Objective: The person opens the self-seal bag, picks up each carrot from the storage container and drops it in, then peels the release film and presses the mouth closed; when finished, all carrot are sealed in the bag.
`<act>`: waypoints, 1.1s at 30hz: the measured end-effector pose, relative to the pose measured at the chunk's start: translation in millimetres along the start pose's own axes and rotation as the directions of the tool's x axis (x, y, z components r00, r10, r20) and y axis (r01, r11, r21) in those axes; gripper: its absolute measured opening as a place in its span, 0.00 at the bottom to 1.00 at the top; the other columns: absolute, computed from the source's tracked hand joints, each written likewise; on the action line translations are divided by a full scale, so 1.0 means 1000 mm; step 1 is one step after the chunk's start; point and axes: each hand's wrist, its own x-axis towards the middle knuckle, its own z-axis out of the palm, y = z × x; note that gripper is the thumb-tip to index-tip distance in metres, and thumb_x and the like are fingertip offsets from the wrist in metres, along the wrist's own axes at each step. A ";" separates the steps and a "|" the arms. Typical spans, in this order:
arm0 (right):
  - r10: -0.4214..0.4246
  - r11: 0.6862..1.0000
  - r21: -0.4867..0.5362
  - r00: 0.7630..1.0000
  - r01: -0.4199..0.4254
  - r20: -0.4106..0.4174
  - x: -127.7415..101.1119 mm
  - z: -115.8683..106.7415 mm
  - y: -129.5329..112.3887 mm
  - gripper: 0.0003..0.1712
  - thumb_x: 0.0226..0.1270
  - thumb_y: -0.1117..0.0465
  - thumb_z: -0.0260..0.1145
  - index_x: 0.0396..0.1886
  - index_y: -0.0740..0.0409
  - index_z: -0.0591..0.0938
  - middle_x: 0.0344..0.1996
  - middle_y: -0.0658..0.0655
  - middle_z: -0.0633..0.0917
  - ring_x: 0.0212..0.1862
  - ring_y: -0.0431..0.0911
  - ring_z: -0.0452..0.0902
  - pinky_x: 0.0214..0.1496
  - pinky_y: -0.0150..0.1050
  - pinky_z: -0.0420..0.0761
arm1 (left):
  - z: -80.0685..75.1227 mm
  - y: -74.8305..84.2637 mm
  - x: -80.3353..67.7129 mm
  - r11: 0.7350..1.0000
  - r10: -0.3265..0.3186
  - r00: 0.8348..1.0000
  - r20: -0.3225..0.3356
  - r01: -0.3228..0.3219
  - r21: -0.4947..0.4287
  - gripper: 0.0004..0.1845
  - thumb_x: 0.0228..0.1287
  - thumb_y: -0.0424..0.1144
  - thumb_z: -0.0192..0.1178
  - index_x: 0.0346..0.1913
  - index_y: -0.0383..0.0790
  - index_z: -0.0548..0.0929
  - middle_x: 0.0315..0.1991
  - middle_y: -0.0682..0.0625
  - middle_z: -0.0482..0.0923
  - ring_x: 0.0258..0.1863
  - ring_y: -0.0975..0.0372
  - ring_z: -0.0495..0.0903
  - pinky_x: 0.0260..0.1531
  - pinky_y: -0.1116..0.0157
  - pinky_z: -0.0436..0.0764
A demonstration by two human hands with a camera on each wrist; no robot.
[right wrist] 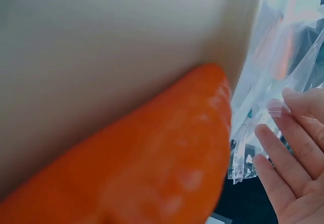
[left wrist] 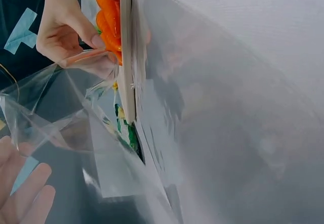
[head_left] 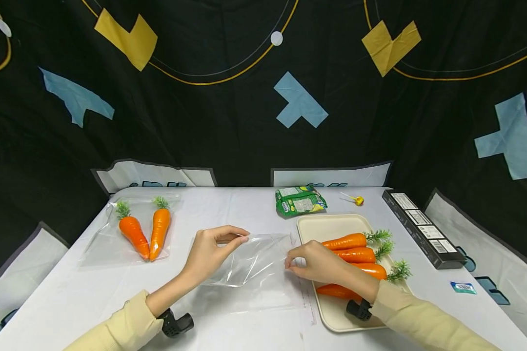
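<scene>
A clear plastic bag lies on the white table between my hands. My left hand pinches the bag's upper left edge between thumb and fingers. My right hand pinches its right edge, just in front of a cream tray holding several orange carrots with green tops. In the left wrist view the bag is pulled open, with the right hand gripping its far edge by the carrots. The right wrist view shows a carrot close up, the bag and my fingers.
Another clear bag with two carrots lies at the left. Behind the tray lie a green snack packet and a yellow lollipop. A long black box runs along the right side, with a small blue sachet near it.
</scene>
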 end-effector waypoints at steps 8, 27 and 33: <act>0.035 0.997 0.065 0.999 -0.034 -0.004 0.002 -0.008 0.001 0.08 0.59 0.65 0.71 0.39 0.55 0.87 0.37 0.44 0.87 0.45 0.41 0.82 0.50 0.41 0.81 | 0.003 0.003 0.000 0.999 0.002 1.000 -0.011 -0.002 -0.034 0.06 0.60 0.42 0.68 0.40 0.50 0.89 0.35 0.66 0.85 0.36 0.70 0.85 0.40 0.65 0.83; -0.025 0.999 0.031 0.984 0.031 -0.179 -0.006 -0.030 0.004 0.13 0.56 0.70 0.73 0.41 0.53 0.88 0.40 0.45 0.87 0.49 0.43 0.82 0.51 0.38 0.81 | 0.004 0.018 -0.005 0.946 -0.264 0.962 0.077 0.273 -0.175 0.08 0.60 0.34 0.67 0.43 0.37 0.87 0.36 0.47 0.87 0.38 0.57 0.86 0.39 0.67 0.82; 0.053 0.998 0.027 0.974 -0.048 -0.220 -0.021 -0.046 0.006 0.14 0.58 0.68 0.72 0.43 0.50 0.88 0.41 0.43 0.87 0.50 0.42 0.81 0.51 0.41 0.81 | 0.003 0.034 -0.005 0.938 -0.262 0.961 0.085 0.274 -0.213 0.08 0.60 0.29 0.65 0.42 0.32 0.86 0.38 0.42 0.86 0.37 0.50 0.86 0.38 0.68 0.83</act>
